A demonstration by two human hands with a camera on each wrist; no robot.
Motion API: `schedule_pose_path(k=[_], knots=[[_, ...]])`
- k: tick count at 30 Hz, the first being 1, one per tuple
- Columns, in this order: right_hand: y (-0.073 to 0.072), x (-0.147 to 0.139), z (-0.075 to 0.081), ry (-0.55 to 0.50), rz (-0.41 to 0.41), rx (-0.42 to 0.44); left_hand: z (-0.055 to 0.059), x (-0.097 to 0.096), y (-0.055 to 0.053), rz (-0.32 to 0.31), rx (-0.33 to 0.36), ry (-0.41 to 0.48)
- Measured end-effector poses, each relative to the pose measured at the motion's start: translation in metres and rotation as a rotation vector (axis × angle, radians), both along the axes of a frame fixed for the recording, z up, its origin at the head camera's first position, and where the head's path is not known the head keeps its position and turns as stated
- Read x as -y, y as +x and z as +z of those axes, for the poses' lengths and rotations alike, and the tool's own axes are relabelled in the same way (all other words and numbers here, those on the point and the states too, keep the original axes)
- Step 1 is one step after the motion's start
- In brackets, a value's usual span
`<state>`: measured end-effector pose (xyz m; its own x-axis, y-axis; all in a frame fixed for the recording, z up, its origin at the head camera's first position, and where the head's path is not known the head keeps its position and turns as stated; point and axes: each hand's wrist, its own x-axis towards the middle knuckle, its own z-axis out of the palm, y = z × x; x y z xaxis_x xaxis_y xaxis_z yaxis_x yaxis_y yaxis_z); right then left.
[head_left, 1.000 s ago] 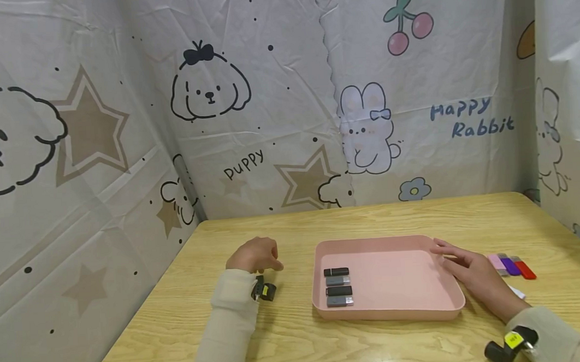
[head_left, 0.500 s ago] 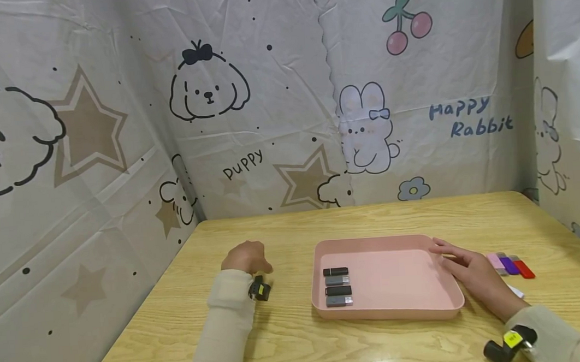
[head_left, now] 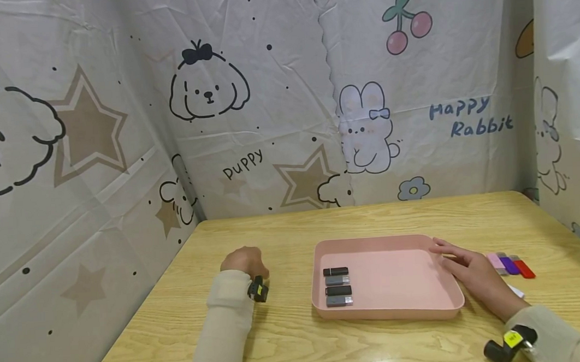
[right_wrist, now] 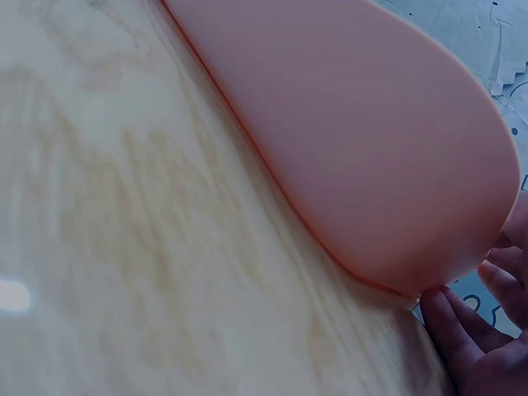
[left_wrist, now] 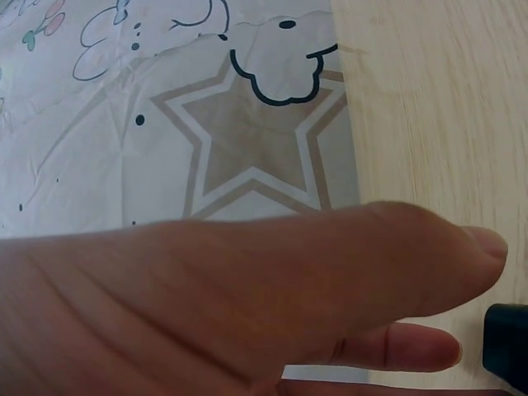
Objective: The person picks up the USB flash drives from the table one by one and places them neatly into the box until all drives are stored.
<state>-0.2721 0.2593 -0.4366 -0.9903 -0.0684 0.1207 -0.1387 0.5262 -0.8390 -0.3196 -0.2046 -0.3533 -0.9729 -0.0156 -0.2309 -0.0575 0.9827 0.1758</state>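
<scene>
In the head view my left hand (head_left: 245, 261) is low over the left part of the table, apart from the tray. The left wrist view shows its thumb and a finger (left_wrist: 412, 346) stretched out, with a gap to a dark block-shaped thing (left_wrist: 506, 348) cut off at the frame's edge; its kind cannot be told. My right hand (head_left: 477, 274) touches the right wall of a pink tray (head_left: 400, 314), its fingers (right_wrist: 454, 326) fairly straight at the rounded corner. Several USB sticks, black (head_left: 336, 271) and grey (head_left: 339, 301), lie in a column inside the tray's left end.
Pink, purple (head_left: 510, 265) and red (head_left: 524, 269) USB sticks lie on the table (head_left: 289, 345) right of my right hand. A white thing (head_left: 517, 291) is partly hidden by that hand. Printed cloth (head_left: 277, 121) walls the back and both sides.
My left hand has moved left and a little nearer to me, turning so that less of its fingers shows. The right hand, tray and USB sticks have stayed put.
</scene>
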Motion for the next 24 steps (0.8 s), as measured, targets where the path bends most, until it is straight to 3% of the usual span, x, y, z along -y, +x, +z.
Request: schedule_pose_path(k=[8,24], knots=[[0.0,0.0003,0.0001,0.0,-0.005,0.003,-0.0036,0.0012,-0.0014,0.023,0.027,-0.007],[0.0001,0.0002,-0.0001,0.007,-0.01,-0.014,-0.0091,-0.0018,-0.0017,0.007,0.024,-0.024]])
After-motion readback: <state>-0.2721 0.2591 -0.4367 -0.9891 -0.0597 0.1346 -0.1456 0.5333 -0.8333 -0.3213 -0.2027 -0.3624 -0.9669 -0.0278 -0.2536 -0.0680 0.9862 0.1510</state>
